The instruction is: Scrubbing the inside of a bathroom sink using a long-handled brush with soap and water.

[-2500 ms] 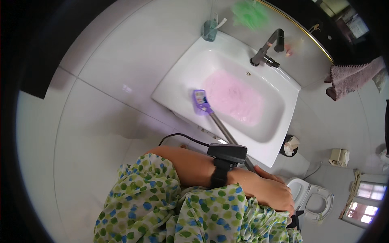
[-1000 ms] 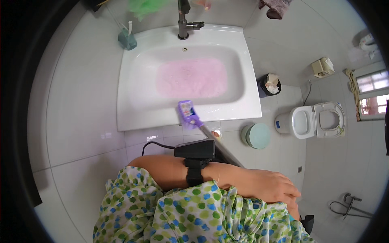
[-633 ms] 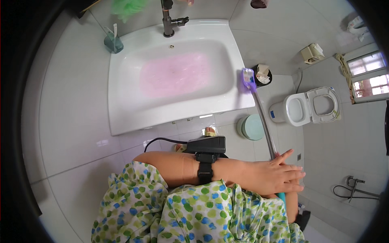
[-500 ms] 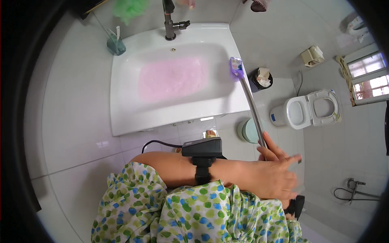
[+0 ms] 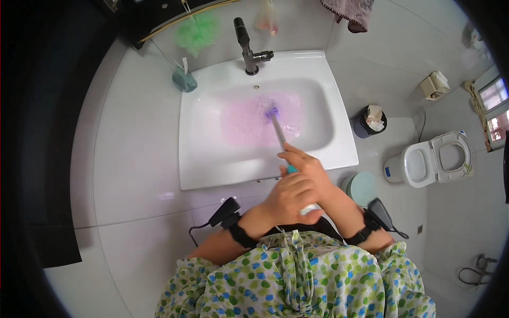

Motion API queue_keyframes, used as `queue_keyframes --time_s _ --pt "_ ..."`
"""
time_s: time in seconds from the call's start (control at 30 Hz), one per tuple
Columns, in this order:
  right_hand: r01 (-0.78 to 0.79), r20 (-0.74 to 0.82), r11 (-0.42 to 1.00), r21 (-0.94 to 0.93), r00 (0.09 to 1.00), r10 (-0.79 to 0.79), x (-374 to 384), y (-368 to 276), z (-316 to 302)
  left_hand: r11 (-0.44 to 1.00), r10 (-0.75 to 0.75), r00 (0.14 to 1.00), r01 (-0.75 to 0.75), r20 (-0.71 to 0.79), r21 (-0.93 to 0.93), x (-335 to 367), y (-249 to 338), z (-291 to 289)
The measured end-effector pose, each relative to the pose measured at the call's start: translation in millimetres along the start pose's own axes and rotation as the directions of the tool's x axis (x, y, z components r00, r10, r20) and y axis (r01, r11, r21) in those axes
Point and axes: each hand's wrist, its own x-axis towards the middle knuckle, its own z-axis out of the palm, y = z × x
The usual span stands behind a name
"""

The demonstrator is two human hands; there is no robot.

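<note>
A long-handled cleaning tool (image 5: 277, 129), with a metal pole and a purple head, slants down into the white sink (image 5: 204, 172). Pink water (image 5: 241, 119) lies in the basin, and the head is partly under it, so its exact shape cannot be made out. My right hand (image 5: 314, 169) is closed round the pole above the sink's front edge. Nearer my body, my left hand (image 5: 289, 197) wraps the handle's teal and white end. Both wrists carry black strapped devices.
A dark faucet (image 5: 249, 53) rises behind the basin. At its left back corner stands a teal cup (image 5: 184, 81), with a green bath puff (image 5: 198, 33) hanging above. To the right are a waste bin (image 5: 363, 127), a pale green bucket (image 5: 363, 189) and a toilet (image 5: 416, 165).
The tool's head has gone from above the sink's right rim into the pink water. My left hand, fingers spread beside the pole before, now grips the handle. The view has shifted.
</note>
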Motion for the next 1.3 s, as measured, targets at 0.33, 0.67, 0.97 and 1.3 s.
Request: queue_keyframes --time_s 0.33,0.67,0.97,1.3 --pt "0.308 0.166 0.950 0.058 0.935 -0.313 14.2 -52.4 -15.6 0.991 -0.056 0.966 0.085 0.254 -0.102 29.7 45.8 -64.5" --pt "0.229 -0.049 0.972 -0.055 0.972 -0.232 34.6 -31.3 -20.0 0.874 -0.094 0.959 0.209 0.269 -0.440 55.2 21.9 -74.4" --pt "0.249 -0.025 0.957 0.146 0.968 -0.248 37.0 -3.3 19.9 0.918 -0.336 0.908 0.375 0.249 -0.130 42.8 29.1 -65.3" --pt "0.175 0.199 0.982 0.066 0.962 -0.185 33.8 -29.0 -31.6 0.867 -0.167 0.911 0.318 0.377 -0.384 63.7 42.4 -70.0"
